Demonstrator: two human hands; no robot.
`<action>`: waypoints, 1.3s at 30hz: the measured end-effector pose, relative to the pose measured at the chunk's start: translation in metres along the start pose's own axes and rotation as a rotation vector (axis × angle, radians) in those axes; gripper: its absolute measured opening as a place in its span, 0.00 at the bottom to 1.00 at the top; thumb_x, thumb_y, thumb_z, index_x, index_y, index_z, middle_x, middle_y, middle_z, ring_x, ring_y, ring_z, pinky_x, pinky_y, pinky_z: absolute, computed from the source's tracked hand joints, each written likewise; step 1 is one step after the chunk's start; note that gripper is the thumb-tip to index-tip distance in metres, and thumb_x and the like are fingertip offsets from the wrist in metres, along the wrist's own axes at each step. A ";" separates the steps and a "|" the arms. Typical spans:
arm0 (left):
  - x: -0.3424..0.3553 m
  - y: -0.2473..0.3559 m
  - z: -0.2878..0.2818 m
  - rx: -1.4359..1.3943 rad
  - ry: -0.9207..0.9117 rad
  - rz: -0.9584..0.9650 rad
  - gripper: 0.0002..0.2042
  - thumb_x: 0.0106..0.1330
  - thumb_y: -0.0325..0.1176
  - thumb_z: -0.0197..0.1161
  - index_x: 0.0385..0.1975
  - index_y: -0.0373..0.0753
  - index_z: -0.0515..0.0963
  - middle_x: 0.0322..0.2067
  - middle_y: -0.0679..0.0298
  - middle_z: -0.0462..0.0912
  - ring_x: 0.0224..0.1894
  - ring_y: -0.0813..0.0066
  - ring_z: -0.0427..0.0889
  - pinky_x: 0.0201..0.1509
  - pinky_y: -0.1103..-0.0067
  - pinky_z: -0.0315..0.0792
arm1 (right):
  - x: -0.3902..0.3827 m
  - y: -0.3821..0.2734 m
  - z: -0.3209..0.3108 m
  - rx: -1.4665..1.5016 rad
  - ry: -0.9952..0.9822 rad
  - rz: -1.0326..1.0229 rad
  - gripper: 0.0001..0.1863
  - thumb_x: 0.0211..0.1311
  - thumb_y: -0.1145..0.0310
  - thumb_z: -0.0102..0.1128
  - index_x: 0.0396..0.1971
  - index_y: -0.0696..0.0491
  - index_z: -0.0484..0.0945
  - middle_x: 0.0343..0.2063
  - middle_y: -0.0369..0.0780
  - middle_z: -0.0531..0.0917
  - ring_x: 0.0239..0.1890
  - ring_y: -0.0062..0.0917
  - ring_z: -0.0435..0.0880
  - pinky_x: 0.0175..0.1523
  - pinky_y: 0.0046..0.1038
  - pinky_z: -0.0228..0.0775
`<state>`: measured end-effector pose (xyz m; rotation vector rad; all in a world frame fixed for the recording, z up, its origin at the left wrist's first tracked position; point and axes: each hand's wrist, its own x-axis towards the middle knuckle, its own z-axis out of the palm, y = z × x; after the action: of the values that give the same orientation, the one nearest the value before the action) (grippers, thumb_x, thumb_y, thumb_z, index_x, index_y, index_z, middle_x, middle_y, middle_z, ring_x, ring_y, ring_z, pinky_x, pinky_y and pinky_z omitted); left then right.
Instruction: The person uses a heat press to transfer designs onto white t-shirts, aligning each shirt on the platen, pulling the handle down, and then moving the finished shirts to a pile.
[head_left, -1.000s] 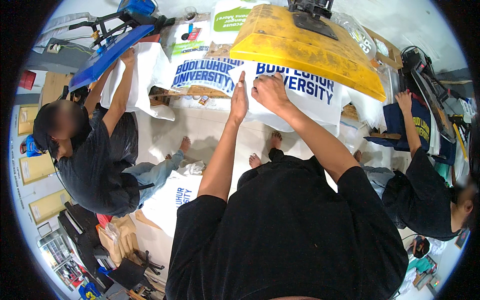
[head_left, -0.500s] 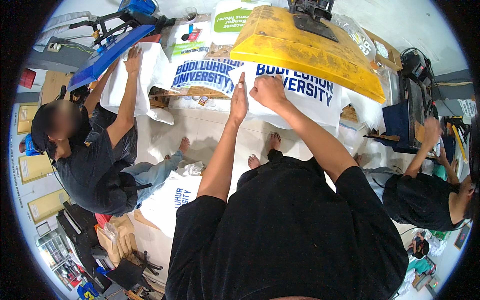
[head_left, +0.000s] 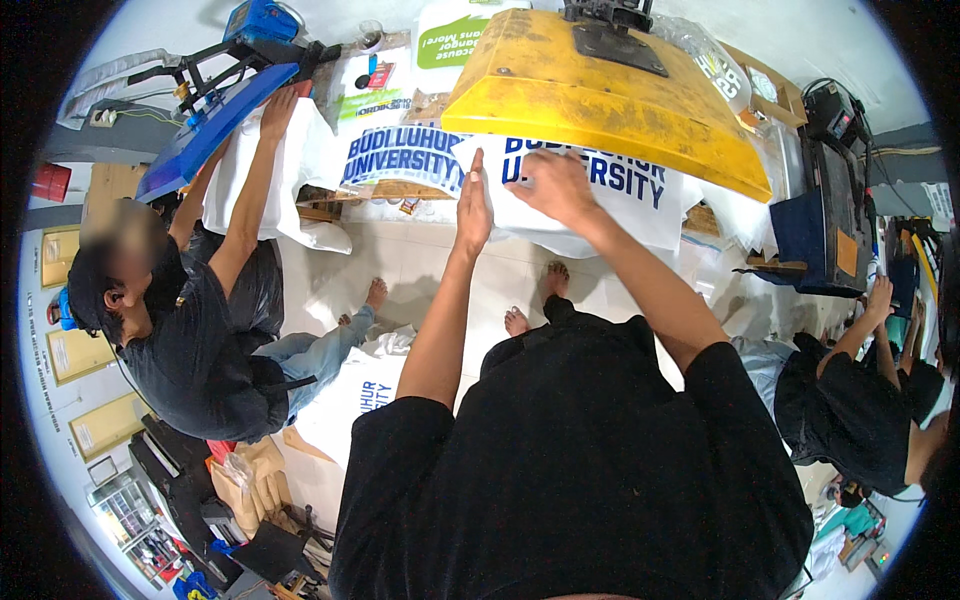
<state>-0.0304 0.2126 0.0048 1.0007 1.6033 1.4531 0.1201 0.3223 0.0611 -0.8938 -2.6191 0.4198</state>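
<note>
A white printed cloth bag (head_left: 610, 195) with blue lettering lies on the lower plate of a heat press, under its raised yellow top plate (head_left: 610, 85). My left hand (head_left: 472, 205) rests edge-on with straight fingers against the bag's left side. My right hand (head_left: 555, 185) presses flat on the bag's middle, fingers spread. Neither hand grips anything. A second white printed bag (head_left: 395, 155) lies just to the left.
A person in black (head_left: 190, 330) at the left reaches up to a blue heat press (head_left: 215, 125) holding white cloth. Another person in black (head_left: 860, 410) works at the right beside a dark machine (head_left: 835, 215). White bags (head_left: 360, 385) lie on the tiled floor.
My hands have stayed on the bag almost unmoved. The person at the right has lowered their raised arm. The person at the left keeps reaching to the blue press.
</note>
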 end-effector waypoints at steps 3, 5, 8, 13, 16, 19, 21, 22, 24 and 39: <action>-0.002 0.000 0.000 0.005 0.002 0.004 0.33 0.83 0.50 0.42 0.78 0.31 0.59 0.77 0.48 0.62 0.79 0.55 0.59 0.82 0.67 0.51 | 0.002 -0.019 0.014 -0.008 -0.005 0.012 0.17 0.60 0.53 0.74 0.35 0.53 0.87 0.37 0.41 0.88 0.40 0.37 0.87 0.53 0.44 0.73; -0.002 0.000 -0.001 0.007 0.005 0.006 0.32 0.83 0.49 0.42 0.78 0.31 0.59 0.77 0.48 0.63 0.79 0.55 0.60 0.82 0.67 0.51 | 0.003 -0.020 0.019 -0.007 0.020 0.034 0.16 0.61 0.55 0.74 0.34 0.53 0.87 0.37 0.41 0.88 0.39 0.37 0.87 0.53 0.43 0.72; -0.002 -0.001 0.000 0.007 0.010 0.007 0.32 0.83 0.49 0.43 0.78 0.31 0.59 0.76 0.47 0.63 0.79 0.55 0.60 0.82 0.67 0.52 | 0.003 -0.017 0.021 0.008 0.046 -0.006 0.13 0.62 0.58 0.73 0.34 0.53 0.87 0.36 0.41 0.88 0.37 0.37 0.87 0.51 0.42 0.71; -0.003 -0.001 -0.001 0.006 0.013 0.010 0.32 0.84 0.48 0.44 0.78 0.31 0.60 0.76 0.47 0.64 0.78 0.55 0.61 0.82 0.67 0.52 | 0.005 -0.022 0.026 0.055 0.042 -0.017 0.07 0.60 0.65 0.70 0.30 0.53 0.84 0.33 0.41 0.86 0.35 0.37 0.86 0.46 0.41 0.69; -0.002 -0.002 -0.001 0.012 0.015 0.011 0.31 0.84 0.47 0.45 0.78 0.31 0.60 0.76 0.47 0.64 0.78 0.54 0.62 0.82 0.66 0.53 | 0.005 -0.022 0.030 0.052 0.053 -0.025 0.05 0.59 0.68 0.68 0.29 0.53 0.83 0.32 0.41 0.86 0.34 0.38 0.85 0.45 0.42 0.68; -0.001 -0.003 0.000 0.016 0.012 0.014 0.31 0.84 0.47 0.45 0.78 0.31 0.60 0.76 0.47 0.64 0.78 0.54 0.62 0.81 0.66 0.53 | 0.006 -0.023 0.033 0.037 0.044 -0.003 0.06 0.59 0.68 0.67 0.28 0.53 0.82 0.32 0.41 0.86 0.34 0.38 0.85 0.45 0.42 0.68; -0.001 -0.003 0.000 0.021 0.014 0.017 0.31 0.84 0.46 0.46 0.78 0.31 0.60 0.76 0.47 0.65 0.78 0.54 0.62 0.81 0.66 0.54 | 0.007 -0.022 0.036 0.022 0.033 0.014 0.06 0.60 0.67 0.66 0.28 0.53 0.82 0.32 0.41 0.86 0.35 0.39 0.85 0.45 0.43 0.68; 0.000 -0.003 -0.001 0.024 0.013 0.016 0.31 0.84 0.46 0.46 0.78 0.31 0.61 0.76 0.47 0.65 0.78 0.54 0.63 0.81 0.66 0.54 | 0.008 -0.022 0.037 0.014 0.028 0.020 0.07 0.61 0.66 0.66 0.28 0.53 0.83 0.32 0.41 0.86 0.36 0.39 0.85 0.46 0.44 0.69; 0.000 -0.004 -0.001 0.033 0.014 0.017 0.31 0.84 0.46 0.46 0.77 0.31 0.61 0.75 0.46 0.65 0.78 0.54 0.63 0.81 0.66 0.54 | 0.012 -0.017 0.039 0.033 -0.018 0.064 0.07 0.62 0.65 0.64 0.28 0.53 0.83 0.34 0.42 0.87 0.37 0.40 0.86 0.47 0.45 0.70; 0.005 -0.013 -0.004 0.396 0.158 0.050 0.29 0.79 0.47 0.56 0.75 0.43 0.67 0.74 0.49 0.69 0.77 0.38 0.61 0.81 0.47 0.47 | -0.029 0.173 -0.006 0.257 0.226 0.238 0.35 0.72 0.59 0.68 0.74 0.50 0.68 0.71 0.45 0.73 0.72 0.40 0.70 0.77 0.40 0.60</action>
<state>-0.0374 0.2150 -0.0080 1.1743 2.0478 1.2996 0.2362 0.4362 -0.0059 -1.0966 -2.2034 0.6579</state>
